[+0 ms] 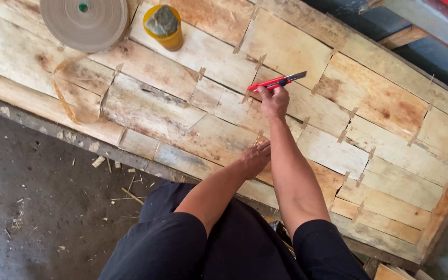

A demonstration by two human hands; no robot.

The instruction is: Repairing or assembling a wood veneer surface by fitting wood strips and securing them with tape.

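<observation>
Right hand (274, 101) – closed around a red utility knife (276, 82), blade out, held over a veneer sheet (286, 46) | Left hand (255, 158) – flat, fingers spread, pressing on the patched veneer panel (146, 111) | Tape roll (85, 21) and yellow cup (164, 28) at the far edge

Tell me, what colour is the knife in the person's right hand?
The knife is red with a dark grey blade, held in the right hand; the head view shows it.

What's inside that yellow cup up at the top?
A grey stone sits in the yellow cup, filling its mouth. Anything beneath the stone is hidden. The cup stands on the veneer sheets.
</observation>
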